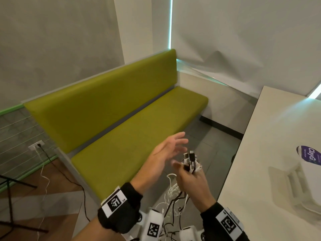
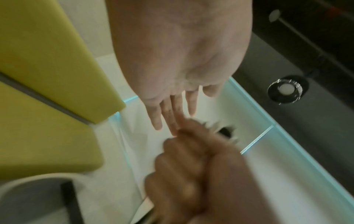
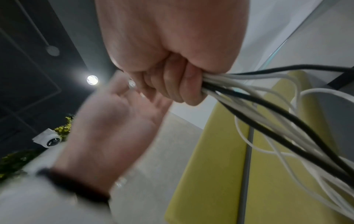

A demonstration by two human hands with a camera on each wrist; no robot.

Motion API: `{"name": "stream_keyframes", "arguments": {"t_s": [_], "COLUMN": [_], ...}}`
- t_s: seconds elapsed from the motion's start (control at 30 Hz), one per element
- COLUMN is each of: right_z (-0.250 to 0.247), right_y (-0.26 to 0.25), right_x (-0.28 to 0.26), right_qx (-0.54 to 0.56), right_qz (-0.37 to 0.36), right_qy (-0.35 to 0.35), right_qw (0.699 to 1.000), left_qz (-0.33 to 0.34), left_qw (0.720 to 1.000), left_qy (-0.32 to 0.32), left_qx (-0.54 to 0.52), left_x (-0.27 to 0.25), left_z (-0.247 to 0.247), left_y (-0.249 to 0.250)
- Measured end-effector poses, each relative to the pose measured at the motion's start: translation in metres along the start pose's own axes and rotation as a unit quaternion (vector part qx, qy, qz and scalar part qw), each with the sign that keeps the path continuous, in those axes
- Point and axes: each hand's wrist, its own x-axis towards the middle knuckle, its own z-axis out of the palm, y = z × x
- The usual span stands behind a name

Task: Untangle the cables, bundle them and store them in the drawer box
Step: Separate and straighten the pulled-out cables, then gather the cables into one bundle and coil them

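Note:
My right hand (image 1: 189, 178) grips a bunch of black and white cables (image 1: 174, 197) in a fist, their plug ends (image 1: 190, 158) sticking up above the fingers. The loose lengths hang down below the fist in a tangle. In the right wrist view the cables (image 3: 268, 109) fan out from the curled fingers (image 3: 172, 84). My left hand (image 1: 171, 148) hovers just left of the plugs, palm facing them, fingers straight and spread, holding nothing. The left wrist view shows that flat hand (image 2: 172, 91) above the right fist (image 2: 191, 159). A white drawer box (image 1: 305, 181) with a purple label stands on the table at right.
A green padded bench (image 1: 139, 122) runs along the wall beneath and beyond my hands. The white table (image 1: 260, 171) fills the right side. A wall socket (image 1: 37, 145) with black and white leads trailing over the floor is at left, beside a black stand (image 1: 10, 206).

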Motion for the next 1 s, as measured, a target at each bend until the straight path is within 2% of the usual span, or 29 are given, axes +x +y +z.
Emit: {"name": "stream_keyframes", "arguments": {"t_s": [0.03, 0.07, 0.13, 0.2, 0.3, 0.37, 0.5, 0.6, 0.67, 0.8, 0.87, 0.97, 1.0], "right_z": [-0.003, -0.005, -0.007, -0.009, -0.014, -0.017, -0.03, -0.036, -0.034, -0.043, -0.056, -0.067, -0.068], "right_y": [-0.003, -0.009, -0.022, -0.035, -0.049, -0.056, -0.062, -0.058, -0.059, -0.086, -0.1, -0.1, -0.094], "right_x": [0.001, 0.003, 0.009, 0.014, 0.014, 0.01, 0.003, -0.002, -0.006, -0.01, -0.007, -0.002, -0.001], "right_qx": [0.007, 0.035, 0.1, 0.142, 0.151, 0.135, 0.109, 0.079, 0.048, 0.09, 0.106, 0.1, 0.097], "right_qz": [-0.003, 0.0, 0.009, 0.022, 0.032, 0.028, 0.01, -0.005, -0.023, -0.054, -0.073, -0.065, -0.057], "right_qy": [0.003, 0.007, 0.014, -0.006, -0.039, -0.052, -0.063, -0.078, -0.084, -0.087, -0.086, -0.073, -0.067], "right_qw": [1.0, 0.999, 0.995, 0.99, 0.987, 0.989, 0.992, 0.994, 0.995, 0.991, 0.988, 0.99, 0.991], "left_qz": [-0.023, -0.046, -0.069, -0.049, 0.002, 0.012, 0.002, -0.044, -0.047, -0.162, -0.204, -0.253, -0.27], "left_qw": [1.0, 0.998, 0.993, 0.991, 0.992, 0.981, 0.926, 0.891, 0.863, 0.799, 0.791, 0.784, 0.79], "left_qy": [0.014, -0.004, -0.083, -0.122, -0.082, -0.104, -0.156, -0.214, -0.238, -0.325, -0.307, -0.207, -0.174], "left_qx": [-0.017, -0.035, -0.045, -0.002, 0.094, 0.164, 0.343, 0.398, 0.443, 0.479, 0.488, 0.528, 0.522], "left_x": [-0.005, -0.011, -0.024, -0.032, -0.027, -0.021, -0.008, 0.001, 0.009, 0.015, 0.006, -0.004, -0.003], "left_z": [-0.002, -0.002, 0.007, 0.02, 0.029, 0.028, 0.013, 0.011, 0.009, -0.026, -0.043, -0.061, -0.068], "left_y": [-0.009, -0.017, -0.031, -0.037, -0.042, -0.047, -0.067, -0.075, -0.081, -0.124, -0.151, -0.178, -0.186]}}
